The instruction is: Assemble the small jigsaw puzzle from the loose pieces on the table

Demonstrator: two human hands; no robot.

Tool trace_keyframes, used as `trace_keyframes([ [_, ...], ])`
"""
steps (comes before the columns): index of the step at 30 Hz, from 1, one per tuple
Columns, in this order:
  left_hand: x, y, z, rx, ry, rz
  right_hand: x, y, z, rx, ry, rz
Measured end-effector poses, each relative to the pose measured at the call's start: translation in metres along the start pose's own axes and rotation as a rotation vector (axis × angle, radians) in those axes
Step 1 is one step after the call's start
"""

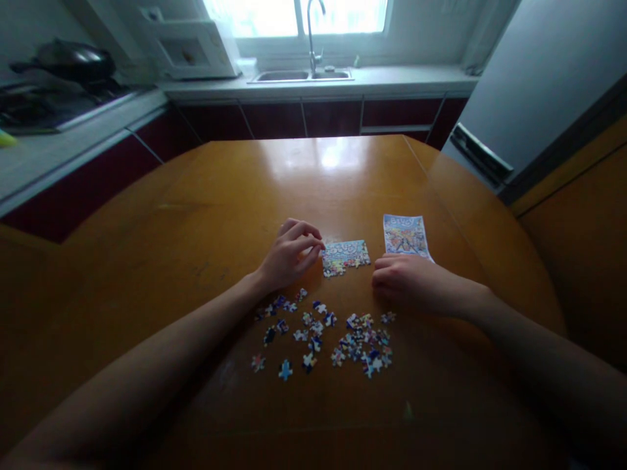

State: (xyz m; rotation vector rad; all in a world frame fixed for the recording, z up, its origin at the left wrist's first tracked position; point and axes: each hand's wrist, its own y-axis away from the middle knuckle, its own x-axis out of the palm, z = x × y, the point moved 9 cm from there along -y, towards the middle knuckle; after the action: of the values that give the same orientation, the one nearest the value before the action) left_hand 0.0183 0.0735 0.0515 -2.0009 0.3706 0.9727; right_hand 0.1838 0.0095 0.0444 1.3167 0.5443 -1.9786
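Observation:
A partly joined jigsaw puzzle (pixel 347 255) lies on the wooden table, with a straight top edge and a ragged lower one. At its upper left corner is my left hand (pixel 292 253), thumb and forefinger tips drawn together; whether they pinch a piece or only touch the edge is unclear. Just right of the puzzle, my right hand (pixel 399 279) rests with its fingers curled, and anything inside them is hidden. Behind it lies a printed picture sheet (pixel 405 234), its lower part covered by the hand. Nearer to me are loose jigsaw pieces (pixel 365 339), scattered in clusters between my forearms.
The table (pixel 235 189) has a rounded outline. Beyond it a counter holds a sink (pixel 283 76) with a tall faucet (pixel 312 39) and a white microwave (pixel 196 52). A dark wok (pixel 73 60) stands on the stove at left. A fridge (pixel 543 85) stands at right.

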Motion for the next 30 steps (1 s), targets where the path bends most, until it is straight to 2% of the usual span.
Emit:
trace_keyframes([
  [6,0.0,0.0,0.0,0.001,0.008,-0.003,0.002,0.003,-0.008,0.045,-0.043,0.05],
  [21,-0.002,-0.002,0.003,-0.06,0.06,-0.017,0.004,0.003,-0.01,0.077,-0.094,0.054],
  [25,-0.005,-0.002,0.02,-0.177,0.155,-0.061,0.006,0.002,-0.011,0.079,-0.088,0.061],
  [30,-0.011,0.004,0.057,-0.435,0.38,-0.207,0.014,0.003,-0.017,0.067,-0.083,0.068],
])
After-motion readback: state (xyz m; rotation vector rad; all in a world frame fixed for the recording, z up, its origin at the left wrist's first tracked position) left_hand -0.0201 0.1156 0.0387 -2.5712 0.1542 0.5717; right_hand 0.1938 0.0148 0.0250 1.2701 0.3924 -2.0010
